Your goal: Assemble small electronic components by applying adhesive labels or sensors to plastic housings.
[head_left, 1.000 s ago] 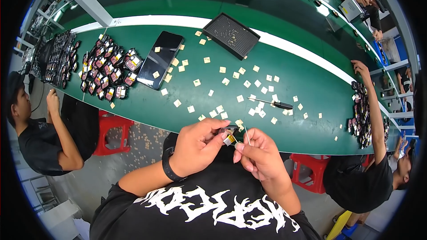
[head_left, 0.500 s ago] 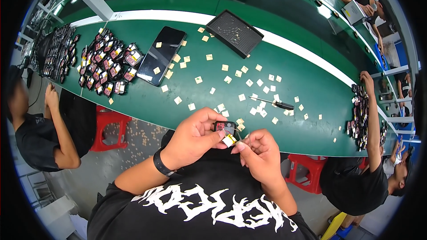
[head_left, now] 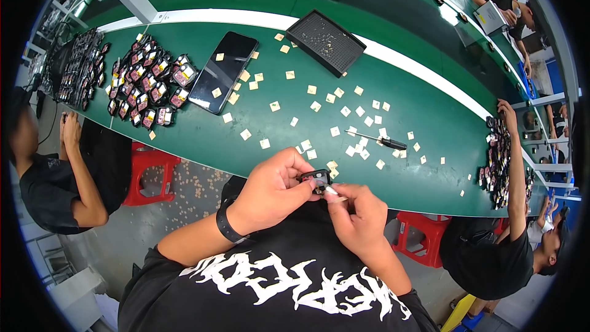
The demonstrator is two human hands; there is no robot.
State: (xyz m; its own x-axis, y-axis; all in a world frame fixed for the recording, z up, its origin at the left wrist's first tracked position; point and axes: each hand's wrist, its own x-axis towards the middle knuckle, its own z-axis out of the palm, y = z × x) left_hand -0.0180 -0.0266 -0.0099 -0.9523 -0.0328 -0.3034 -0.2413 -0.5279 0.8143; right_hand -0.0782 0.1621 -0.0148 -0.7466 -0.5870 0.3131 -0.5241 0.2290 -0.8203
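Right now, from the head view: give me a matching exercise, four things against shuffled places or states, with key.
1. screwdriver
2. black tray
3. glossy black slab
4. left hand

A. has two pale squares lying on it
B. holds a small black-cased unit
C. lies with its dark handle toward the right
D. sits at the white strip along the table's far side

Pairs: 1-C, 2-D, 3-A, 4-B

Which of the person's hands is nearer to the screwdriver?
Right. The right hand is on the near side of the screwdriver, slightly left of it; the left hand is too, but much farther left.
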